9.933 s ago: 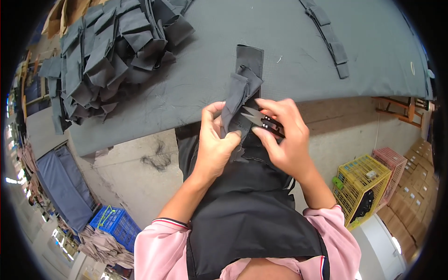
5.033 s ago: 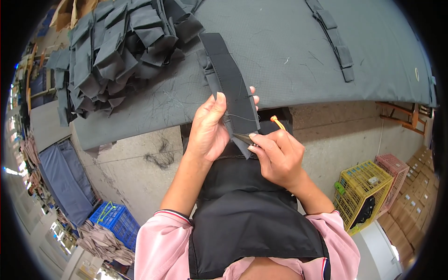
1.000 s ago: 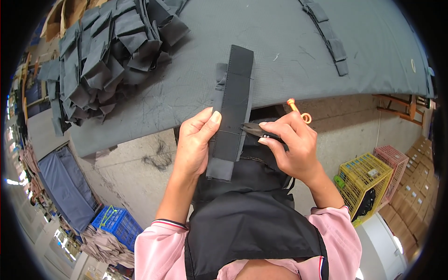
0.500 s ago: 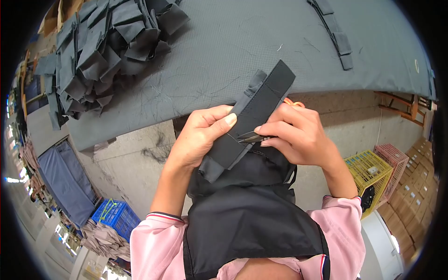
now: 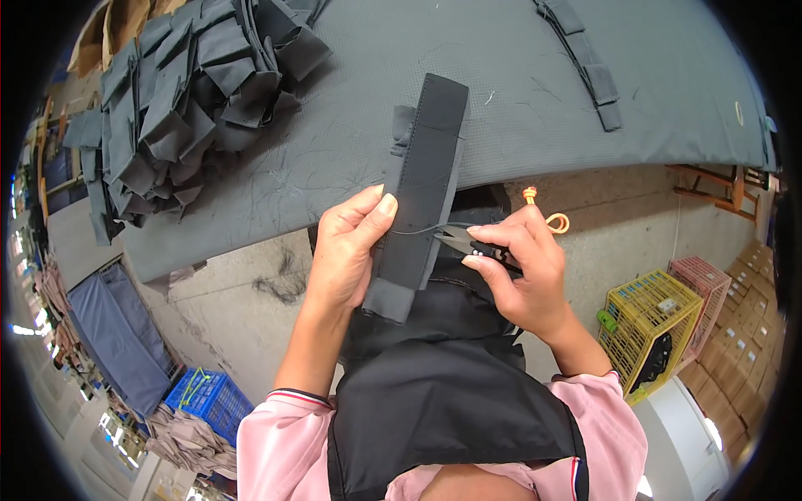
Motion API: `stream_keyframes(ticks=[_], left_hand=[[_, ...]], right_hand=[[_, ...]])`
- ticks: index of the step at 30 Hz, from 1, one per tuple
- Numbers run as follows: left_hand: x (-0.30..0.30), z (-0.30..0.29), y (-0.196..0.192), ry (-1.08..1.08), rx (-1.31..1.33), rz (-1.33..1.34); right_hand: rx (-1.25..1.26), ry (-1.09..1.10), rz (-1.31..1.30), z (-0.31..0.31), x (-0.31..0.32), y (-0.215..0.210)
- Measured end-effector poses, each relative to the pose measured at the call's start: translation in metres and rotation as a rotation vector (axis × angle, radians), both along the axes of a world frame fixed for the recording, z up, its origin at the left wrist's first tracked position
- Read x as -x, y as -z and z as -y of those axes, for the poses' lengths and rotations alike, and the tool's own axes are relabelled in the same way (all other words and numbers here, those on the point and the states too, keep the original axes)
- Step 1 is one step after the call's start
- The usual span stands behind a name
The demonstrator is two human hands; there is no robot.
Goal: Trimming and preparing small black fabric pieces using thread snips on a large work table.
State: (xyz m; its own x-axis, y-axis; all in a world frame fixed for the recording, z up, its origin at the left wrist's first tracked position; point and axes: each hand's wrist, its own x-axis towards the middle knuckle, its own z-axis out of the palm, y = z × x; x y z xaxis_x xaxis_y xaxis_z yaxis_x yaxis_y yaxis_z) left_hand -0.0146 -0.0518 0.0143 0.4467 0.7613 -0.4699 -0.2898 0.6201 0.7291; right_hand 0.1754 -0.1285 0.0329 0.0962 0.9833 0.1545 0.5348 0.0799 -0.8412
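Observation:
My left hand (image 5: 347, 246) grips a long dark fabric strip (image 5: 428, 150) along its left edge, thumb on top and fingers behind. Stitching runs down the strip, and a folded grey piece shows behind it. In my right hand (image 5: 526, 271) is a pair of black-handled thread snips (image 5: 494, 253), pinched between thumb and fingers. Their metal blades lie at the strip's right edge, beside a dark loose thread (image 5: 415, 231) that crosses the strip. An orange cord loop (image 5: 557, 223) shows behind the right hand.
On the grey-covered table (image 5: 359, 108) a heap of dark fabric pieces (image 5: 192, 92) lies at the left. A row of similar pieces (image 5: 587, 71) lies at the right, with thread scraps about. Yellow crate (image 5: 656, 313) and cardboard boxes (image 5: 735, 351) stand right; a blue crate (image 5: 210, 405) left.
The strip has swung more upright and shifted left. The right hand with the snips has drawn away from it slightly, and the snips' blades are now apart, near the thread.

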Motion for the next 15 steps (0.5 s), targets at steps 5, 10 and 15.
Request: stream_keyframes(ticks=[5, 10, 15], left_hand=[[-0.006, 0.002, -0.007, -0.027, 0.010, -0.032], [0.002, 0.004, 0.008, -0.039, -0.026, -0.026], [-0.005, 0.003, -0.003, -0.112, 0.009, -0.040]], right_hand=[[-0.119, -0.058, 0.156, -0.004, 0.004, 0.003], [-0.156, -0.013, 0.271, -0.002, 0.010, 0.004], [-0.132, 0.157, 0.123, 0.002, 0.007, 0.003]])
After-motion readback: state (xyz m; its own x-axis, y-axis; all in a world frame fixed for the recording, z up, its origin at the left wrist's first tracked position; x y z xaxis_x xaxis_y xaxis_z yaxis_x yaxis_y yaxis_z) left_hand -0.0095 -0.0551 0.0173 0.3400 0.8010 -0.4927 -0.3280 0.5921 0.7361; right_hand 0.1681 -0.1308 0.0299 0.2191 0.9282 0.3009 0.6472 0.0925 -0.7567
